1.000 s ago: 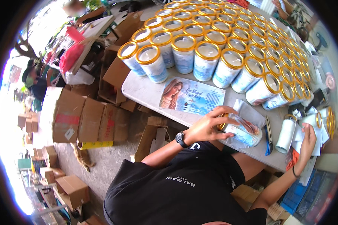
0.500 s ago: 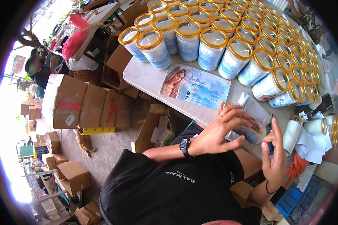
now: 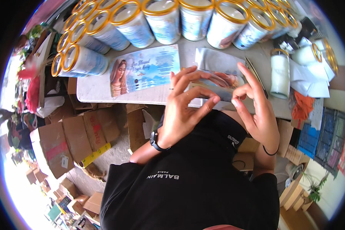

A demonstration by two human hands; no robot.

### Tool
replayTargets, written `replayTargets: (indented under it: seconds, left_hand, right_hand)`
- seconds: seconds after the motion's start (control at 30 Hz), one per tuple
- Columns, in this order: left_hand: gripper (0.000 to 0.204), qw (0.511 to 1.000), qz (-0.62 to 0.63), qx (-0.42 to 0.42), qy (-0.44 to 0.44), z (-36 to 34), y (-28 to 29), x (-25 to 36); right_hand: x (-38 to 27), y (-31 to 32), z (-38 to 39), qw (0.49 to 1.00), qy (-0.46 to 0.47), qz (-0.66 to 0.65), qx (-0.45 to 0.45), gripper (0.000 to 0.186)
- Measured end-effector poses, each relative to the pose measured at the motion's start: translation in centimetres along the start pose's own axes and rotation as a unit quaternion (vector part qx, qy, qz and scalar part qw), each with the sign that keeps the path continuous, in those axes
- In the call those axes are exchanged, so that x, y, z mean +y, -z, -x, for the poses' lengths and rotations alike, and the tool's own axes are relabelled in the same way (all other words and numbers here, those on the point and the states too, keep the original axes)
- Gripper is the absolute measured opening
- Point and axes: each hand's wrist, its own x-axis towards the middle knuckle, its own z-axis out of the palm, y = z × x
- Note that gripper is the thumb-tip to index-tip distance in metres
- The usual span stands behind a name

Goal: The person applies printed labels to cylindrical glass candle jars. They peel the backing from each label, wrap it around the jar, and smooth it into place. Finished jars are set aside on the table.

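Note:
Both of my hands hover over the near edge of the table, apart from each other. My left hand (image 3: pixel 186 101), with a ring and a wristwatch, has its fingers spread and slightly curled, with nothing visible in them. My right hand (image 3: pixel 257 109) has its index finger raised and its thumb apart, and no held thing shows. Beyond them lie grey-white glossy sheets (image 3: pixel 217 59) with a printed picture, partly hidden by my fingers. A blue printed label (image 3: pixel 149 71) with a veiled figure lies flat to the left. A dark slim tool (image 3: pixel 256 74) lies beside the sheets.
Rows of labelled glass candles (image 3: pixel 163 25) with gold rims line the far side of the table (image 3: pixel 97 90). An unlabelled candle (image 3: pixel 280 73) stands at right, near white papers (image 3: pixel 308 74) and an orange cloth (image 3: pixel 303 105). Cardboard boxes (image 3: pixel 76 136) sit on the floor at left.
The view has turned, so the table now runs straighter across and the candles sit higher. My hands remain raised and apart, with the left fingers a little more curled.

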Motion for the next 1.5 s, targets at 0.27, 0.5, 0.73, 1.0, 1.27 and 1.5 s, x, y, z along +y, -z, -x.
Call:
replayTargets:
  seconds: [0.27,0.5,0.73,1.0,1.27,1.5]
  left_hand:
    - [0.013,0.996,-0.093,0.004,0.011,-1.3,-0.6,1.5]
    - [0.017,0.992,-0.122,0.013,0.025,-2.3,-1.6,1.7]
    - [0.017,0.996,-0.078,0.014,0.03,-2.4,-1.6,1.0]
    - [0.016,0.996,-0.087,0.008,0.035,-2.6,-1.6,0.9]
    - [0.017,0.995,-0.091,0.007,0.028,-2.7,-1.6,0.8]
    - [0.033,0.99,-0.133,0.03,0.023,-2.9,-2.4,1.1]
  right_hand:
    - [0.4,-0.8,-0.2,0.999,-0.011,0.013,0.043,0.055]
    - [0.7,-1.2,-0.8,0.996,0.003,0.025,0.086,0.061]
    - [0.7,-1.8,-1.3,0.995,-0.013,0.036,0.095,0.066]
    - [-0.2,-2.3,-1.9,0.986,-0.023,0.126,0.11,0.06]
    - [0.8,-1.6,-0.7,0.957,-0.232,0.159,0.066,0.059]
    - [4.1,-5.0,0.7,0.963,-0.11,-0.115,0.22,0.055]
